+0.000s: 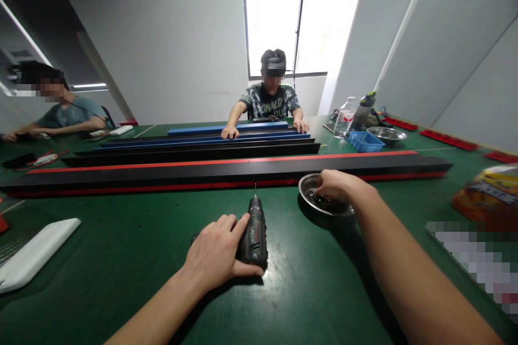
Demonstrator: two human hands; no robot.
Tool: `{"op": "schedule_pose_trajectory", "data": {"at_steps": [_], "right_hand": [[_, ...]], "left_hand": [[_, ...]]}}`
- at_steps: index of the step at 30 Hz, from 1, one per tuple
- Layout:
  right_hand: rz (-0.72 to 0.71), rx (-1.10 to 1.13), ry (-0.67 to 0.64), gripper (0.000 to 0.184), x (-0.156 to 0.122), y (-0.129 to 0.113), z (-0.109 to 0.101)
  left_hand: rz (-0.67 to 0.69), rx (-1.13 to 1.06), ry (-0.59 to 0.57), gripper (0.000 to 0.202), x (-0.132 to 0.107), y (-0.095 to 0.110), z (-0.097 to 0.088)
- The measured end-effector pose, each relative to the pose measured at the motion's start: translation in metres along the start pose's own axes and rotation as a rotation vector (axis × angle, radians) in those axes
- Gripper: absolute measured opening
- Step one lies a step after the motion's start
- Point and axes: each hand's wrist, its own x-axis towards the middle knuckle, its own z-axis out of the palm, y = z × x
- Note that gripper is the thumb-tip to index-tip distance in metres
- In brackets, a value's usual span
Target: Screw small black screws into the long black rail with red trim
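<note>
My left hand (216, 248) is closed round the grip of a black cordless drill (256, 237), which lies on its side on the green table with its bit pointing away from me. My right hand (335, 183) reaches into a shallow metal bowl (302, 195), fingers bent together among small dark pieces (324, 203) that look like screws. Its fingertips are partly hidden, and whatever they pinch cannot be made out. Just beyond the drill bit and the bowl lies a long black bar with red edges (194, 171).
More long black and blue bars (194, 150) lie behind, where a co-worker's hands (230, 132) rest. At back right stand a blue basket (366, 143), another metal bowl (386, 133) and bottles (345, 118). A white case (40, 253) lies left, a yellow-orange packet (489, 197) right. Another person (73, 110) sits far left.
</note>
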Motion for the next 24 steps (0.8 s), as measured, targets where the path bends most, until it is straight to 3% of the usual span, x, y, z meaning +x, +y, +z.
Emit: {"op": "schedule_pose_trajectory", "data": {"at_steps": [3,4,8,16,21,24], "right_hand": [[0.045,-0.021,-0.199,0.024,-0.002,-0.002,0.006],[0.032,-0.013,-0.206,0.026,-0.001,-0.002,0.006],[-0.048,0.055,-0.202,0.022,0.005,0.005,0.005],[-0.06,0.095,-0.207,0.009,0.01,0.01,-0.003],[0.01,0.011,-0.09,0.006,0.004,0.004,-0.004],[-0.031,0.0,-0.034,0.006,0.002,0.001,-0.006]], "left_hand": [[-0.014,-0.01,0.003,0.107,0.0,0.001,-0.001],[-0.018,-0.014,0.003,0.106,-0.001,0.001,-0.002],[-0.019,-0.036,-0.005,0.106,-0.003,0.002,-0.005],[-0.008,-0.078,-0.033,0.106,-0.011,0.002,-0.011],[0.006,-0.103,-0.053,0.109,-0.013,0.001,-0.012],[0.017,-0.116,-0.064,0.11,-0.014,0.0,-0.013]]}}
